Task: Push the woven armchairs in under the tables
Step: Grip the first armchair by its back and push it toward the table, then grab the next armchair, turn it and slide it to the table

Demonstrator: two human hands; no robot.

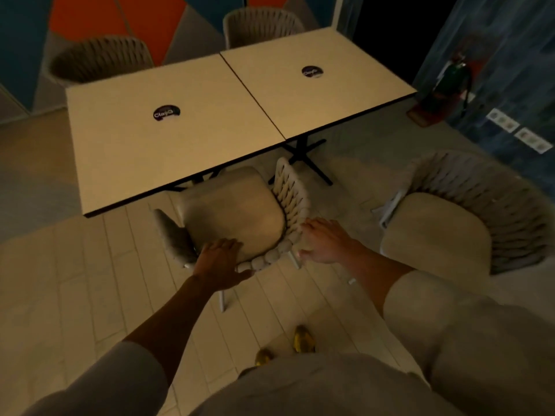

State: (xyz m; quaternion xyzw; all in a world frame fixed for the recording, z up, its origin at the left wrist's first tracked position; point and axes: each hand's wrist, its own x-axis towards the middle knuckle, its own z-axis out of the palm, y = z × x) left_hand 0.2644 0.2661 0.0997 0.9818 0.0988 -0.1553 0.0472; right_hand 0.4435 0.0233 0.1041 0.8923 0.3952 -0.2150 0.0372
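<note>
A beige woven armchair (237, 211) stands at the near edge of the left table (144, 151), its cushion front just under the tabletop. My left hand (220, 261) rests on the chair's woven back rim, fingers straight over it and thumb along its outside. My right hand (322, 241) lies on the rim's right corner with relaxed fingers. A second woven armchair (468, 214) stands out on the floor at the right, away from the right table (345, 97) and turned at an angle.
Two more woven armchairs (102, 60) (261, 25) sit tucked at the tables' far side against a coloured wall. A fire extinguisher (450, 82) stands by the right wall, near wall sockets (516, 130). My feet (303, 339) are on the pale plank floor behind the chair.
</note>
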